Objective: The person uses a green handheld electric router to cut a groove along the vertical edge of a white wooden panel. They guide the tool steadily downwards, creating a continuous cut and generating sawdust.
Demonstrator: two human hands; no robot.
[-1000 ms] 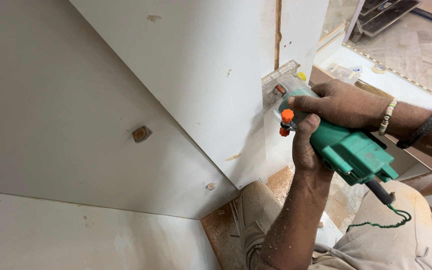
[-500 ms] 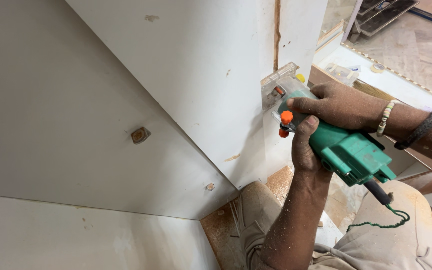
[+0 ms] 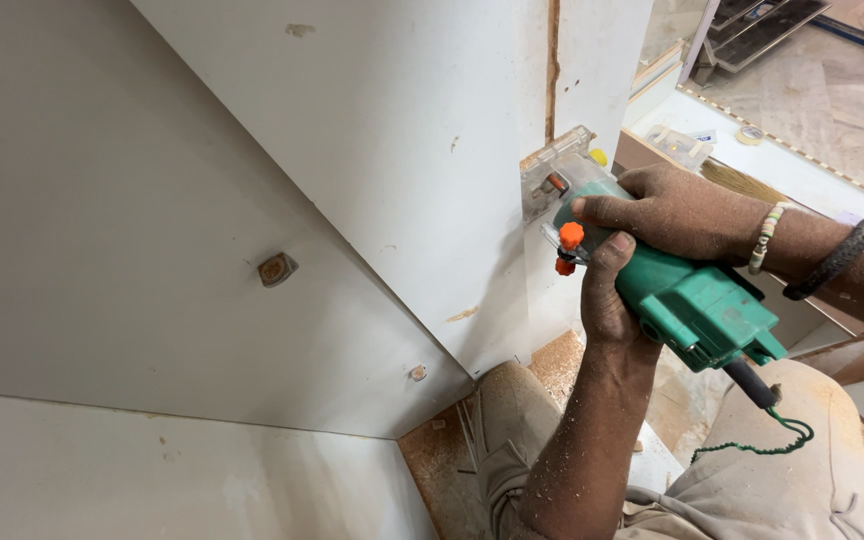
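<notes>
Trimmer (image 3: 687, 295): green body, clear base pressed against the white panel (image 3: 402, 150) edge.
Left hand (image 3: 607, 300): closed around trimmer body from below.
Right hand (image 3: 677, 210): closed over trimmer top.
Cord (image 3: 767, 440): green, trailing behind trimmer.
Fitting (image 3: 277, 268): on panel, well left of trimmer.
Tape roll (image 3: 749, 134): on worktop (image 3: 802, 170) beyond trimmer.

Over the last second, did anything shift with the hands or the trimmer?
Nothing visibly changed. Both hands stay clamped on the green trimmer: the left hand under its body by the orange knob, the right hand over the top. Its clear base stays pressed against the white panel edge.
</notes>
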